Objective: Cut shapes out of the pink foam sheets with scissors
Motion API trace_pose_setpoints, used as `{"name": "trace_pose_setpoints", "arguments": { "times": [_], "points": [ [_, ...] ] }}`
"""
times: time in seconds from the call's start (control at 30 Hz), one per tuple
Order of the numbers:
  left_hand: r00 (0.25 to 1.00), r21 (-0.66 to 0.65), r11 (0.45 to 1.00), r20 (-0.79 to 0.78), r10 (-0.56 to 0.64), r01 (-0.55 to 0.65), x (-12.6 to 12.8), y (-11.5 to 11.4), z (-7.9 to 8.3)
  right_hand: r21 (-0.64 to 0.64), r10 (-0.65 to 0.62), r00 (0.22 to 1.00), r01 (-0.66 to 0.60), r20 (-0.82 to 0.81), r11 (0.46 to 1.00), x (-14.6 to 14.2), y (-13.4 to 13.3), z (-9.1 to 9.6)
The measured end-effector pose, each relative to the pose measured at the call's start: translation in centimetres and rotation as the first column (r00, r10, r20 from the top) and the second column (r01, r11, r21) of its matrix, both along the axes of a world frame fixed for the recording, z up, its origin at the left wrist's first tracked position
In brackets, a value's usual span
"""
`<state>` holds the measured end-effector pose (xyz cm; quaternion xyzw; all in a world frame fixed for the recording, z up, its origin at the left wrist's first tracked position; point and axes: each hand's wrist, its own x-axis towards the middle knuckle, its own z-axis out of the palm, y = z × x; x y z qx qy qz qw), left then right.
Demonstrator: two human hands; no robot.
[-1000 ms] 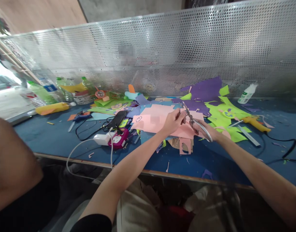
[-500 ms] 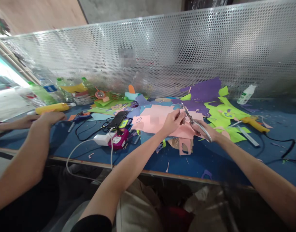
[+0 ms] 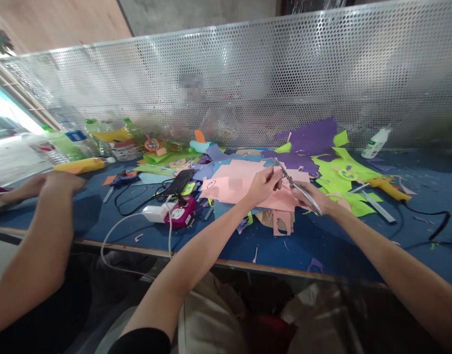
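My right hand [image 3: 316,197] is closed on the handles of metal scissors [image 3: 289,179], whose blades point up and to the left. Close beside the blades, my left hand [image 3: 263,187] is pinched shut; whatever lies between its fingertips is too small to make out. Both hands are above pink foam sheets [image 3: 229,191], one of which carries a small drawn mark. A pink offcut [image 3: 282,222] with a hole cut in it lies below them near the table's front.
Purple sheet [image 3: 314,137] and lime green sheet [image 3: 353,169] scraps surround the pink. To the right are a yellow glue gun [image 3: 390,189] and white bottle [image 3: 375,143]. A magenta box [image 3: 180,212], phone [image 3: 179,182] and cables lie left. A co-worker's hands [image 3: 59,182] are far left.
My hands and the scissors have barely shifted; the scissor blades sit slightly farther left. The co-worker's hands have drawn back a little to the left.
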<state>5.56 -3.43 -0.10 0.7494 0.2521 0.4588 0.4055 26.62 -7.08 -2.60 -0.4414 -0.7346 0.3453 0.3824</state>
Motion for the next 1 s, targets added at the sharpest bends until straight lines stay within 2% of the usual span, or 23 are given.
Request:
{"name": "trace_pose_setpoints", "arguments": {
  "times": [0.3, 0.4, 0.47, 0.57, 0.67, 0.77, 0.87, 1.0],
  "points": [
    [0.999, 0.007, 1.0, 0.039, -0.016, 0.016, 0.0, 0.4, -0.3, 0.131, -0.066, 0.987, 0.047, 0.145, 0.99, 0.5, 0.6, -0.5],
    [0.996, 0.033, 0.999, 0.079, 0.031, -0.034, 0.1, 0.7, -0.5, 0.192, -0.084, 0.986, 0.056, 0.143, 0.98, 0.6, 0.7, -0.4],
    [0.993, 0.047, 0.997, 0.097, 0.062, -0.067, 0.0, 0.9, -0.6, 0.203, -0.092, 0.993, 0.076, 0.074, 0.976, 0.4, 0.6, -0.3],
    [0.997, 0.051, 0.998, 0.073, 0.031, -0.035, 0.0, 0.9, -0.6, 0.183, -0.146, 0.981, 0.168, -0.128, 0.969, -0.2, 0.4, -0.1],
    [0.999, 0.091, 0.996, -0.037, -0.023, 0.026, -0.1, 0.8, -0.7, 0.15, -0.208, 0.919, 0.27, -0.336, 0.951, -0.9, 0.5, -0.1],
    [0.989, 0.144, 0.988, -0.145, -0.037, 0.059, 0.0, 0.6, -0.8, 0.1, -0.23, 0.853, 0.309, -0.468, 0.946, -1.0, 0.9, -0.3],
    [0.976, 0.189, 0.98, -0.215, -0.022, 0.063, 0.0, 0.5, -0.9, 0.059, -0.245, 0.83, 0.315, -0.502, 0.947, -1.0, 1.1, -0.5],
    [0.967, 0.22, 0.971, -0.25, -0.039, 0.096, 0.1, 0.6, -1.0, 0.03, -0.273, 0.837, 0.326, -0.474, 0.945, -1.1, 1.0, -0.6]
  ]
}}
